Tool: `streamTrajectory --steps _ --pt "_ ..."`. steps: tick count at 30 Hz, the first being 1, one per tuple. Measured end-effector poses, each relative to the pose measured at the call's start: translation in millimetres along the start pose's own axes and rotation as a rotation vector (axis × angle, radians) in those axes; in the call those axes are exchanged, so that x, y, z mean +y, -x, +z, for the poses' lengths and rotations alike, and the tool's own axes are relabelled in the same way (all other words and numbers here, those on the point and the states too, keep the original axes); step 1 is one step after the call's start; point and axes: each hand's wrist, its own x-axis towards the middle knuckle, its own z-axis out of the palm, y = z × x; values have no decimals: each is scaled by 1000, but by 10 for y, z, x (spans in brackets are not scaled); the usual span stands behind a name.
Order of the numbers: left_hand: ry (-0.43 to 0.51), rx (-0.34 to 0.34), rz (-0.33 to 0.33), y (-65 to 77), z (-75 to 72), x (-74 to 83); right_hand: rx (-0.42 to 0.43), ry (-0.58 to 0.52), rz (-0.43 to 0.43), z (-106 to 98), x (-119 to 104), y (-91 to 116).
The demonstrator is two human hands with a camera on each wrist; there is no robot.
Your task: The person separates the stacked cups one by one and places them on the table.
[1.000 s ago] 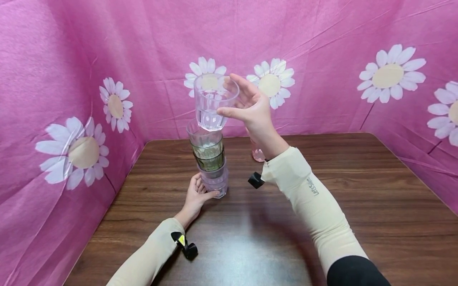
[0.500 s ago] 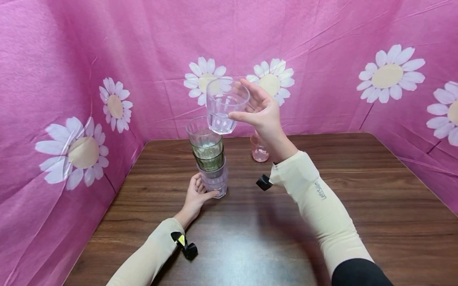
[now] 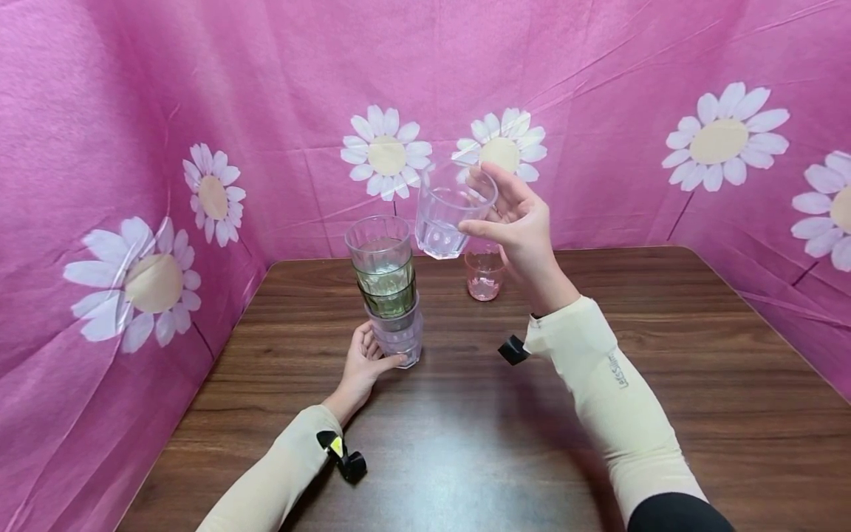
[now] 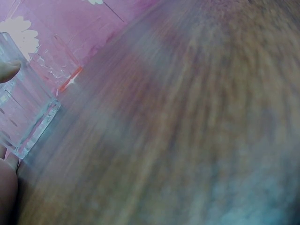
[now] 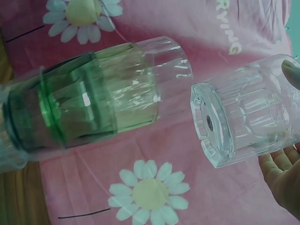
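Observation:
My left hand [image 3: 362, 363] curls round the foot of a stack of nested glasses [image 3: 388, 284] on the table. The lowest glass is clear with a faint purple tint; green glasses [image 5: 82, 98] sit in the middle and a clear one is on top. A clear faceted glass [image 3: 447, 225] is held up by my right hand [image 3: 518, 218], thumb on the near side and fingers behind. It hangs in the air right of the stack's top, apart from it. In the left wrist view the thumb [image 4: 9, 71] presses the bottom glass [image 4: 28, 108].
A pink glass [image 3: 484, 277] stands alone on the wooden table [image 3: 452, 414], behind and below the raised glass. Pink cloth [image 3: 286, 89] with white daisies encloses the table's back and sides.
My right hand has carried the clear glass rightward and slightly down, away from above the stack. The pink glass now shows more fully. My left hand and the stack stay put.

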Motion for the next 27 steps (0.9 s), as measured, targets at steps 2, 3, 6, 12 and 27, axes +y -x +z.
streamTrajectory --steps 2,3,6,12,27 --pt "0 2 2 -1 1 -3 -5 -9 3 -40 17 33" --pt "0 1 3 -2 2 -3 -5 -21 7 -60 28 47" --pt "4 1 7 -3 5 -8 -12 -32 17 -134 70 91" --pt "10 1 7 -2 9 -4 6 -25 52 -293 172 167" --pt "8 3 -4 1 8 14 31 2 139 -554 396 343"
